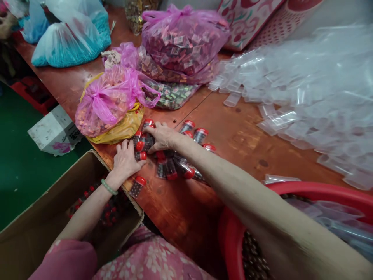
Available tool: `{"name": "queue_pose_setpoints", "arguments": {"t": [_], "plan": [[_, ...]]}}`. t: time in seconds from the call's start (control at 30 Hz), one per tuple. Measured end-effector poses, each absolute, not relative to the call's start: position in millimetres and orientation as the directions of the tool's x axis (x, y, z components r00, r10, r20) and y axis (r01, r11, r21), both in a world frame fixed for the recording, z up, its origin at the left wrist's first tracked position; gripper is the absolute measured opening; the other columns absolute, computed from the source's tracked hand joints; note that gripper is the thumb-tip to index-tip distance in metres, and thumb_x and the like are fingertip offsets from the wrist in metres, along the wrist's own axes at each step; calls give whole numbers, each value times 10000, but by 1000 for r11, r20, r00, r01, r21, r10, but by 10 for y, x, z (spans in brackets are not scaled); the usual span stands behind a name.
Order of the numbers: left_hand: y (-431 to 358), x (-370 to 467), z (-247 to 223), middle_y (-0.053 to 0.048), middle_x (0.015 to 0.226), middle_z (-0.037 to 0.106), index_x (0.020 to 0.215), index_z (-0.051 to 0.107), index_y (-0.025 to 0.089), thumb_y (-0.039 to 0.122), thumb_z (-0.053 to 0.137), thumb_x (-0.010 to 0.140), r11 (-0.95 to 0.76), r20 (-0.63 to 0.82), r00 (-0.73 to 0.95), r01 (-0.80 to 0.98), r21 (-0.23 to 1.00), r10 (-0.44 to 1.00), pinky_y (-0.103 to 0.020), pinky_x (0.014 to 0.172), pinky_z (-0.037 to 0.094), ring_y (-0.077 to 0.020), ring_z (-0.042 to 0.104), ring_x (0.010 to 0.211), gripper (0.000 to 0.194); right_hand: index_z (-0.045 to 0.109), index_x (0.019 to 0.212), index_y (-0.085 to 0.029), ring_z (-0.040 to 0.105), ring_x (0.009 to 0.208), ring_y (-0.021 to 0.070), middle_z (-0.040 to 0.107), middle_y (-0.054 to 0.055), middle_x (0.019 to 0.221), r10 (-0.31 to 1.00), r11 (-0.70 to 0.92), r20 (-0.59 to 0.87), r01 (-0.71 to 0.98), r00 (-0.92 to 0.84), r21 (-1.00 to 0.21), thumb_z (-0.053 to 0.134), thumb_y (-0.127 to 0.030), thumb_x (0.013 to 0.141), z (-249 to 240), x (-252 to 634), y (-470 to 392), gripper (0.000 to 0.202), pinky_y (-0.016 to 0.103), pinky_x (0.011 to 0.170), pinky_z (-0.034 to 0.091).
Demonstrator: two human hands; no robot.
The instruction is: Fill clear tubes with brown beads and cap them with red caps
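Small clear tubes with red caps and dark balls inside lie in a loose group on the table. My left hand (125, 160), with a green bead bracelet (109, 187) on the wrist, has its fingers spread at the left side of the tubes, by the table edge. Across from it, my right hand (163, 136) curves its fingers and thumb around a few red-capped tubes (148, 142). More tubes (170, 169) lie below and beside my right forearm. One single tube (136, 186) rests near the edge, apart from the others.
An open cardboard box (55, 194) holding red-capped tubes stands below the table edge. Knotted pink bags (101, 105) and a blue-filled bag (75, 44) sit farther back. Clear empty sleeves (305, 89) are heaped at right, above a red basin (233, 237) with dark balls.
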State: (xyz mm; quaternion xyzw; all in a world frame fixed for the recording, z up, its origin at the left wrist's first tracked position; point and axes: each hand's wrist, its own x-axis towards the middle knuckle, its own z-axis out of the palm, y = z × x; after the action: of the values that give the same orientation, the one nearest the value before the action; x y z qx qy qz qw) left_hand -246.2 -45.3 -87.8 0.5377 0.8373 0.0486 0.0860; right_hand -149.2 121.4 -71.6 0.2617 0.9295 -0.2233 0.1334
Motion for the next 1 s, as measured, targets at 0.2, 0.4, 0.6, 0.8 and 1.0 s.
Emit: {"name": "queue_pose_setpoints", "arguments": {"t": [0.2, 0.4, 0.6, 0.8, 1.0], "plan": [[-407, -2434, -933, -169, 1224, 524, 1427, 339, 91, 487, 814, 615, 364, -102, -358, 812, 456, 928, -458, 965, 463, -330, 537, 1126, 1021, 475, 1369, -301, 566, 1032, 280, 444, 81, 1173, 391, 672, -398, 553, -830, -493, 826, -367, 581, -752, -1421, 1175, 865, 410, 883, 479], [-284, -2455, -1089, -136, 1155, 626, 1203, 540, 107, 332, 881, 544, 244, -35, -429, 444, 862, 903, -446, 987, 461, -285, 601, 1085, 776, 521, 1280, -252, 602, 835, 178, 596, 10, 1011, 346, 503, -434, 555, -832, -662, 783, -357, 650, -667, -1407, 1157, 690, 309, 760, 508], [-263, -2317, -987, -145, 1158, 662, 1101, 563, 78, 202, 858, 560, 193, -57, -451, 263, 945, 891, -400, 963, 495, -255, 637, 1065, 629, 535, 1210, -195, 589, 893, 169, 633, -2, 994, 344, 400, -411, 528, -844, -749, 767, -247, 633, -522, -1363, 1092, 624, 274, 786, 487], [-930, -2399, -293, -77, 1152, 680, 1180, 563, 152, 297, 847, 595, 265, -37, -490, 405, 875, 871, -439, 985, 504, -268, 648, 1061, 666, 574, 1148, -225, 555, 873, 187, 547, 20, 994, 341, 352, -231, 352, -911, -867, 815, -317, 569, -128, -1432, 505, 633, 324, 819, 486], [-2132, -2863, -80, -114, 1244, 658, 1392, 445, 193, 450, 762, 688, 536, -290, -526, 406, 740, 799, -442, 904, 565, -317, 666, 1069, 813, 486, 1316, -310, 568, 920, 179, 430, 48, 1131, 185, 169, -283, 314, -941, -934, 829, -496, 537, -268, -1699, -556, 872, 330, 880, 503]]}}
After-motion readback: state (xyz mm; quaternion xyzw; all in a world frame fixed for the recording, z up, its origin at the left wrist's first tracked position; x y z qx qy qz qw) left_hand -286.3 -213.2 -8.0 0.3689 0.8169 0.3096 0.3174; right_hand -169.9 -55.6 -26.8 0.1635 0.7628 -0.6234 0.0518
